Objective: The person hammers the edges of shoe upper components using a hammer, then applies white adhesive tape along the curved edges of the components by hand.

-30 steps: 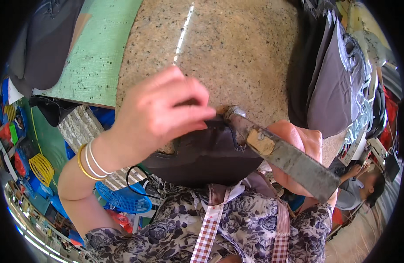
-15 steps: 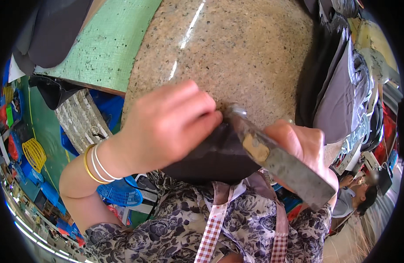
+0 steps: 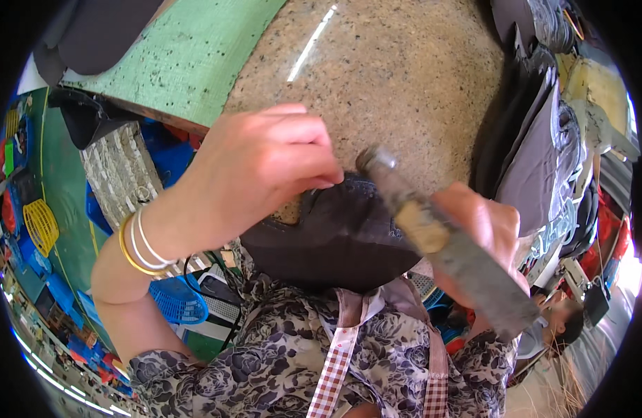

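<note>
My left hand (image 3: 262,164) pinches the upper edge of a dark leather-like piece (image 3: 335,233) that lies at the near edge of a speckled stone slab (image 3: 398,76). Its wrist carries gold and white bangles (image 3: 136,244). My right hand (image 3: 485,233) grips a long worn metal tool (image 3: 439,237) with a rusty, taped shaft. The tool's round head (image 3: 373,157) sits on the dark piece, right beside my left fingertips.
A green board (image 3: 188,59) lies at the slab's left, with dark cut pieces on it. Stacked dark and grey shoe uppers (image 3: 537,160) line the right side. Blue and yellow baskets (image 3: 174,299) stand on the floor at left. Another person (image 3: 554,324) sits at lower right.
The view has closed in on the work. My left hand has shifted its pinch along the dark piece's edge, and the tool has tilted more upright in my right hand.
</note>
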Demonstrator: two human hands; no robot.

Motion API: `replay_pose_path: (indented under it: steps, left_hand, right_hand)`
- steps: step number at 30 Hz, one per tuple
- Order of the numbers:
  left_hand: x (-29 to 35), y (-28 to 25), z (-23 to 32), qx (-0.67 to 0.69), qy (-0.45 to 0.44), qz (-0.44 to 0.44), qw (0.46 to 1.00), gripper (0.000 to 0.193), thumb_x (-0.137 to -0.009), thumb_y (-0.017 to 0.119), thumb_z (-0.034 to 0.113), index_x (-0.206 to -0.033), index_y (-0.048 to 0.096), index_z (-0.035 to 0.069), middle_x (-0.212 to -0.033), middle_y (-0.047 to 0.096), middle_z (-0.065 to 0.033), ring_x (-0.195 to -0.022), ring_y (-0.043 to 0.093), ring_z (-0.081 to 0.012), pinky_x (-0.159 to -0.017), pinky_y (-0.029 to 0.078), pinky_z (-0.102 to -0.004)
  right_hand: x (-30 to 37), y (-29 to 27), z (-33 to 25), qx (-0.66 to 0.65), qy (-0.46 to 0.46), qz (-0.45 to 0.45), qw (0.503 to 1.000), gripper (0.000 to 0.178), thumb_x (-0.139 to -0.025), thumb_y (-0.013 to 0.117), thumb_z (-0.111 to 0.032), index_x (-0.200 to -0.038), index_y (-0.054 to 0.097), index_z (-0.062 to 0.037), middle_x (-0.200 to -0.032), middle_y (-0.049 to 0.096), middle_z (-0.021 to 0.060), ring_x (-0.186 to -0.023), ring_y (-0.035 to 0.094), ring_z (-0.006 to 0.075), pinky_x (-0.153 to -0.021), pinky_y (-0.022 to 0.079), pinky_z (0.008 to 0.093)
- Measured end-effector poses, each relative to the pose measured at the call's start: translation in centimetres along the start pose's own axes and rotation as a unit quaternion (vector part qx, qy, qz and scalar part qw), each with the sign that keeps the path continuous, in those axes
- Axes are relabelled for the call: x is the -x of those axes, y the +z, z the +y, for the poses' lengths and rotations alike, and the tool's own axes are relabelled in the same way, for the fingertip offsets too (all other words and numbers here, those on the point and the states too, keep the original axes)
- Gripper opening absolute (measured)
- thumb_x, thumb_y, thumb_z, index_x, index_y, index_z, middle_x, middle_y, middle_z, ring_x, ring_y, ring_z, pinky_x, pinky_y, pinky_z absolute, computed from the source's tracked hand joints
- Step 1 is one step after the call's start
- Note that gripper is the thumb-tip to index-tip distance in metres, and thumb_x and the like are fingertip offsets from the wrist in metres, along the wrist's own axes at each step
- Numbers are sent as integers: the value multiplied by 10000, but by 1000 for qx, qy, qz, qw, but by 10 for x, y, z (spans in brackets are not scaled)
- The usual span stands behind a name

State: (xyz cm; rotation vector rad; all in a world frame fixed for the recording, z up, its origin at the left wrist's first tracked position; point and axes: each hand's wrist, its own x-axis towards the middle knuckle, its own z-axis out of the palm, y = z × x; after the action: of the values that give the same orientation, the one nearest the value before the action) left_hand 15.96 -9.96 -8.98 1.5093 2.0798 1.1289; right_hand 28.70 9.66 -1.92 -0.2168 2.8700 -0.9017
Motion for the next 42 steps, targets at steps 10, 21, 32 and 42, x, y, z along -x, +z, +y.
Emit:
replay_pose_path:
  steps: [10,21,32,42]
  left_hand:
    - [-8,6,-8,15,60,57,997,165,-655,746,50,-796,660,50,-766,592,-21,-661,548,-180,-519,436,-275]
    - [6,12,3,-31,9,102,994,174,-653,745,84,-814,680,71,-791,589,-14,-653,534,-175,-521,425,-283]
    - [19,22,11,-85,-11,161,983,236,-627,749,143,-844,688,73,-828,593,14,-743,518,-197,-597,421,-308]
    - [34,35,14,-130,-1,224,966,268,-609,758,168,-857,703,81,-816,605,11,-750,512,-194,-636,407,-332]
  right_hand:
    - [10,-11,-10,3,126,-45,991,176,-745,694,-55,-895,602,-42,-739,618,122,-624,614,306,-555,455,352]
    - [-5,-11,-5,-42,78,-29,996,192,-730,700,-59,-883,586,-35,-668,597,114,-567,609,307,-516,462,339]
    - [-4,-9,-13,23,86,-42,995,140,-773,693,-75,-898,634,-49,-778,614,83,-636,568,267,-570,419,347]
    - [-4,-5,-9,60,55,-52,995,137,-789,690,-47,-911,629,-34,-835,626,87,-664,571,264,-590,410,331]
